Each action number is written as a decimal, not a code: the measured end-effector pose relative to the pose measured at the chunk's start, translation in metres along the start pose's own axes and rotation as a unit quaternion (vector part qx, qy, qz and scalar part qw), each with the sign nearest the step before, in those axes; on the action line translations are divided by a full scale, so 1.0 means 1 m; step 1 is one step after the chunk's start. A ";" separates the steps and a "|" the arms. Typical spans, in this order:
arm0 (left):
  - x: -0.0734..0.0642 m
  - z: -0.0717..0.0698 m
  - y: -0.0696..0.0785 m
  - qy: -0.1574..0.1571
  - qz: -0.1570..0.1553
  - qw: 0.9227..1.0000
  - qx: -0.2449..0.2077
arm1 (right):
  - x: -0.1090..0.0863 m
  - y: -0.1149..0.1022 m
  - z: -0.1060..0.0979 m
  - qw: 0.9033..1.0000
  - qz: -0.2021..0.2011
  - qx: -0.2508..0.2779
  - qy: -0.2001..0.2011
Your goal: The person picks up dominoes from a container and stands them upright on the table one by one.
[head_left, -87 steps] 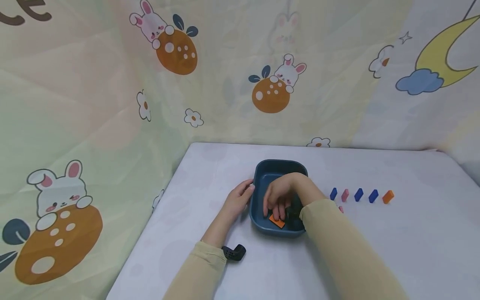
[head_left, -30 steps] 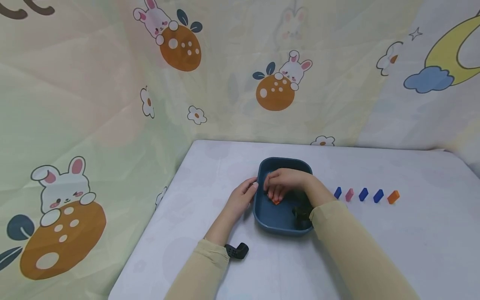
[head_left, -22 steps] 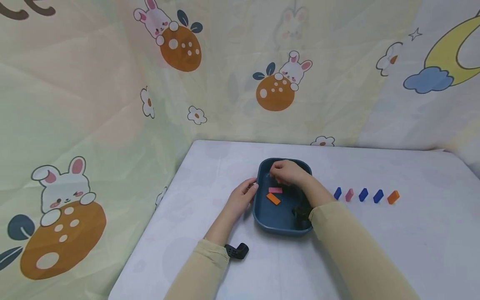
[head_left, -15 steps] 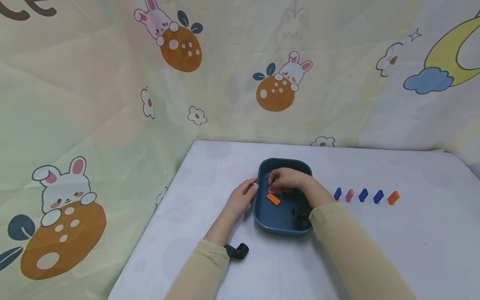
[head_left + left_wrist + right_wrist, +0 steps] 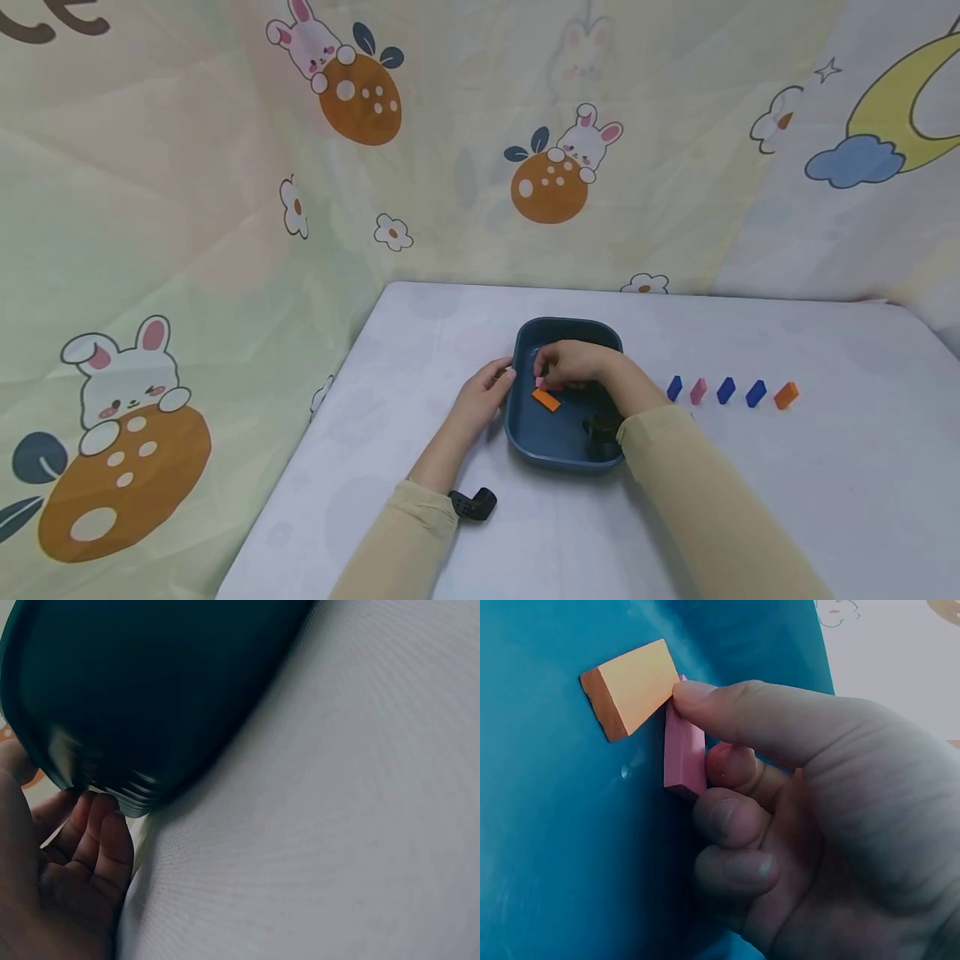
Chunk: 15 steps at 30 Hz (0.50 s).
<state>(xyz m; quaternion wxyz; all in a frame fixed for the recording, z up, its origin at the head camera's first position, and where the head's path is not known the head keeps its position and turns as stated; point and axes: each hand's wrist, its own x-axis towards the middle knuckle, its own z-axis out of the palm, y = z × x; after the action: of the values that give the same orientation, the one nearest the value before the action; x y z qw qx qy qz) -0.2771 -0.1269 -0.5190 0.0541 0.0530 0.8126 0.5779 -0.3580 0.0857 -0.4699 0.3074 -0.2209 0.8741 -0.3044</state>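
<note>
A dark blue-green tray (image 5: 562,454) stands on the table. Inside it lie an orange block (image 5: 546,400) and a pink block (image 5: 682,754), close together in the right wrist view. My right hand (image 5: 573,362) reaches into the tray and pinches the pink block between thumb and fingers. Its thumb tip sits by the orange block's corner. In the head view, most of the pink block is hidden by this hand. My left hand (image 5: 483,392) rests against the tray's left side. Its fingertips touch the outer wall below the ridged part in the left wrist view.
Right of the tray stands a row of small upright blocks: a blue block (image 5: 674,388), a pink one (image 5: 698,391), two more blue and an orange block (image 5: 786,395) at the end. Printed cloth walls (image 5: 450,167) close off the table's back and left.
My right hand drew back toward the tray's far end, baring the orange and pink blocks, then came down and took hold of the pink one. My left hand has stayed at the tray's side.
</note>
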 end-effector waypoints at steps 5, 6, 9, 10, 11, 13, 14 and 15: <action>0.000 -0.001 0.000 -0.002 0.004 1.000 0.000 | -0.002 -0.002 0.000 1.000 0.000 -0.002 -0.004; 0.000 0.000 0.000 -0.002 0.005 1.000 0.000 | -0.003 -0.003 0.000 1.000 0.000 -0.004 -0.006; 0.000 0.000 0.000 -0.002 0.005 1.000 0.003 | -0.004 -0.005 0.000 1.000 0.002 -0.009 -0.012; 0.000 0.000 -0.001 -0.002 0.004 1.000 0.004 | -0.004 -0.005 0.000 1.000 0.002 -0.013 -0.013; 0.000 0.000 -0.001 -0.001 0.004 1.000 0.004 | -0.005 -0.006 0.000 1.000 0.002 -0.017 -0.014; 0.000 0.000 0.000 -0.001 0.003 1.000 0.005 | -0.005 -0.006 0.001 1.000 0.002 -0.024 -0.012; 0.000 0.000 0.000 0.000 0.003 1.000 0.006 | -0.005 -0.006 0.001 1.000 0.002 -0.027 -0.009; 0.000 0.000 0.000 0.000 0.003 1.000 0.006 | -0.005 -0.006 0.001 1.000 0.001 -0.030 -0.007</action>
<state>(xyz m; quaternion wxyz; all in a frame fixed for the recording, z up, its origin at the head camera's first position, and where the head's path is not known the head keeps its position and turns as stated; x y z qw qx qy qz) -0.2771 -0.1273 -0.5190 0.0522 0.0557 0.8160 0.5730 -0.3525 0.0837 -0.4645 0.3070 -0.2308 0.8810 -0.2763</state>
